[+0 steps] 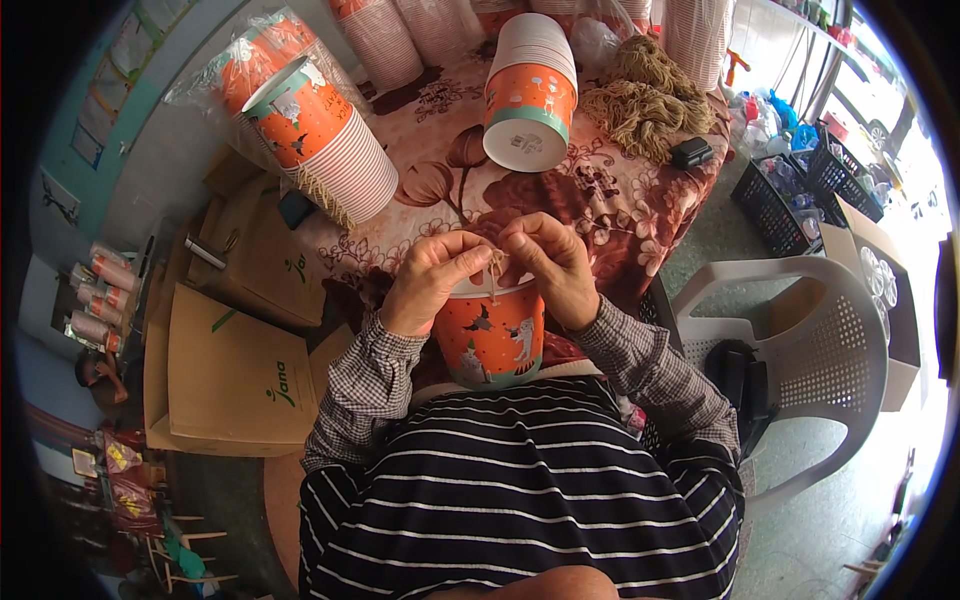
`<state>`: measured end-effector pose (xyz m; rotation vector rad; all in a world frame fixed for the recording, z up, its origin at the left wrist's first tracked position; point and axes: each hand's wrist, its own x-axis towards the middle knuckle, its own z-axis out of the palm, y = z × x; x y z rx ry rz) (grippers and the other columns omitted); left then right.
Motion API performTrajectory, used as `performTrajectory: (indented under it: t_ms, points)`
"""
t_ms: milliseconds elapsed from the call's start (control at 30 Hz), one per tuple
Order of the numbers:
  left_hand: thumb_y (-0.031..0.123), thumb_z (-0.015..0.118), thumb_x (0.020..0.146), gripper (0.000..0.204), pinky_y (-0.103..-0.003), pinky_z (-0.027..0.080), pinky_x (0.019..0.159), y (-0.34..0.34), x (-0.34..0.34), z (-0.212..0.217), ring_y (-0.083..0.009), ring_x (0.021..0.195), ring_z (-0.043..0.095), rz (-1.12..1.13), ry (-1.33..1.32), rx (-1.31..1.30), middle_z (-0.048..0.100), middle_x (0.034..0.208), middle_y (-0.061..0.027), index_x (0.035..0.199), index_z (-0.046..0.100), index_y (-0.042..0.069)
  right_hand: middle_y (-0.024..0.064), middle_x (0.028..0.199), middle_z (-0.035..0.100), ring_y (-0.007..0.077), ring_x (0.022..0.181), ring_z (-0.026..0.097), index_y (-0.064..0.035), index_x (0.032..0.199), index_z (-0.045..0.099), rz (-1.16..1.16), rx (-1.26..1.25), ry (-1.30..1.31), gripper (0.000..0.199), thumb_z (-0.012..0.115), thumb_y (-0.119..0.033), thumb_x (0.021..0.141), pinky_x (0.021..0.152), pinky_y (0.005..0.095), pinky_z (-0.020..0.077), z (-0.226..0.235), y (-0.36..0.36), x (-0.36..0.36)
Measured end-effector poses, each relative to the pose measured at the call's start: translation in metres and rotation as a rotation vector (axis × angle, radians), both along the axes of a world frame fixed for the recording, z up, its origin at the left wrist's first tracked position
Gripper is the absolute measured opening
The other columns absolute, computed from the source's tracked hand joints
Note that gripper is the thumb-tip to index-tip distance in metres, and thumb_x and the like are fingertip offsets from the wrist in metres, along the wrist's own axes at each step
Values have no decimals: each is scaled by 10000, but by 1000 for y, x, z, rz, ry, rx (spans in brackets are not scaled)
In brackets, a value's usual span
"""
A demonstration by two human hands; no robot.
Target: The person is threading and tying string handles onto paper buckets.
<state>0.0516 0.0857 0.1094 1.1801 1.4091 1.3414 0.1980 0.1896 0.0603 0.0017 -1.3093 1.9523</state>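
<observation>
An orange paper bucket (490, 345) with a green base and printed figures stands at the table's near edge, against my body. Above its rim, a thin beige cord (496, 268) runs between my fingertips, one end hanging down the bucket's side. My left hand (440, 275) is closed, pinching the cord between thumb and forefinger. Facing it, my right hand (553, 262) is closed too, its thumb and forefinger on the cord. Whether the cord passes through the bucket's wall is hidden by my fingers.
Stacked buckets lie at the far middle (530, 110) and left (335, 150). Beige cord hanks (650, 95) and a small black object (691, 152) lie at the right. Cardboard boxes (240, 370) stand left; a plastic chair (800, 340) and dark crates (775, 205) stand right.
</observation>
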Motion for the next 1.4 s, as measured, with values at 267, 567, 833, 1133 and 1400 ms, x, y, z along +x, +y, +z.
performTrajectory:
  t_ms: [267, 567, 833, 1133, 1400]
  points:
    - [161, 526, 950, 203, -223, 456, 764, 0, -2, 1, -76, 810, 574, -49, -126, 1, 649, 895, -24, 990, 623, -13, 48, 973, 614, 103, 893, 616, 12, 1089, 525, 120, 84, -7, 181, 585, -3, 919, 787, 248, 520, -2, 1, 1]
    - [177, 562, 948, 205, -234, 463, 759, -3, 0, 1, -82, 813, 583, -65, -23, 40, 656, 891, -28, 977, 638, -11, 53, 972, 613, 101, 876, 614, 10, 1069, 515, 109, 123, 35, 175, 589, 2, 912, 782, 248, 517, 1, -1, 1]
    - [135, 588, 944, 171, -229, 497, 753, -4, 7, 0, -88, 823, 616, 9, 21, 78, 670, 905, -41, 993, 649, -17, 22, 941, 627, 81, 863, 602, -24, 1078, 507, 87, 105, -9, 179, 593, -15, 922, 773, 222, 494, -3, 3, 1]
    - [112, 589, 941, 148, -216, 513, 744, -5, 14, -8, -83, 807, 625, 63, 24, 198, 674, 896, -43, 985, 641, -19, 28, 958, 606, 75, 894, 586, -5, 1078, 515, 99, 117, -11, 212, 618, 4, 893, 793, 231, 495, 0, 1, 2]
    - [132, 598, 933, 150, -175, 457, 663, -10, 9, -8, -39, 720, 556, 125, 143, 186, 625, 796, 2, 948, 644, -10, -4, 893, 605, 40, 822, 562, -29, 1050, 534, -6, 168, -7, 192, 629, 3, 887, 723, 189, 464, 1, 0, 0]
